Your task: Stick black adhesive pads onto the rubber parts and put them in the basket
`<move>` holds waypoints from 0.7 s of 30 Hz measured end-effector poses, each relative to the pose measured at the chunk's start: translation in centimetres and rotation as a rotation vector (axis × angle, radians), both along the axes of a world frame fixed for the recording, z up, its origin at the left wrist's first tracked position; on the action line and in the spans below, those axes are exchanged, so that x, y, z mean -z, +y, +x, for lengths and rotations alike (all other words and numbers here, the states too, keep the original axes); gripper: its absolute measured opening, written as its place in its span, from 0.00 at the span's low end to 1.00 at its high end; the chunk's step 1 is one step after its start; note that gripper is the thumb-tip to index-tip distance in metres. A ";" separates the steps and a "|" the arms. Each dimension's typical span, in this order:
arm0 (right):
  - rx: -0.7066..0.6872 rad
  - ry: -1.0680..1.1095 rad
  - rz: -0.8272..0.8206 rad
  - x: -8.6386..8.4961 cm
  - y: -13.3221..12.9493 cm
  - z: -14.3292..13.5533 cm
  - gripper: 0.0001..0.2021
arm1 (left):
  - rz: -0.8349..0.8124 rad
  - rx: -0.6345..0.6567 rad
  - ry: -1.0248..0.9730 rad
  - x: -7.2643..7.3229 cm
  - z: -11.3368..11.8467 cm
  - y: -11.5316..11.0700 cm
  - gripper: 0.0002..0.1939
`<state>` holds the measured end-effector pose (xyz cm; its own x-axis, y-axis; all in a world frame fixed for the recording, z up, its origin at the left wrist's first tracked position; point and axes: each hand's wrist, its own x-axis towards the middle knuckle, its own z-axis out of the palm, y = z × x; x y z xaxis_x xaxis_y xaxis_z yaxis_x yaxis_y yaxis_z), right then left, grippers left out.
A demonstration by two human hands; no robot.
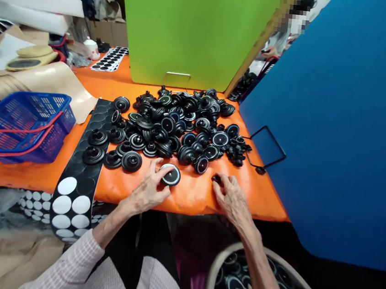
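Near the front edge of the orange table, my left hand [150, 187] grips a black disc [170, 175] with a pale ring and a small centre point, fingers and thumb at its rim. To the right, my right hand [231, 195] pinches a small black part [216, 178] between thumb and fingers. Beyond both hands lies a heap of black round parts [168, 124], some with ringed faces up, others with knobs up. Smaller black pieces [236, 152] lie at the heap's right side.
A sticker strip [81, 204] with white circles hangs over the front edge of the table [112, 185]. A blue basket [50, 145] stands left. Green [194, 29] and blue [339, 132] panels rise behind and right. Below right, a round tub [213, 275] holds discs.
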<state>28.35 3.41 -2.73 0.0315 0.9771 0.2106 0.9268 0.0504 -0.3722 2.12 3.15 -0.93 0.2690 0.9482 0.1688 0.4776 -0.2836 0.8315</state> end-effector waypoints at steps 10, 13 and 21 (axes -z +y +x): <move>-0.070 0.423 0.057 -2.7 -3.7 -4.8 0.12 | -0.454 -0.146 -0.443 -1.9 0.0 -0.4 0.21; -0.168 0.542 0.075 -4.2 -5.6 -9.0 0.12 | -0.663 -0.137 -0.795 -2.2 0.2 -1.8 0.26; -0.109 0.497 0.135 -2.8 -5.0 -10.2 0.10 | -0.550 -0.254 -0.675 -1.4 -0.2 -2.3 0.23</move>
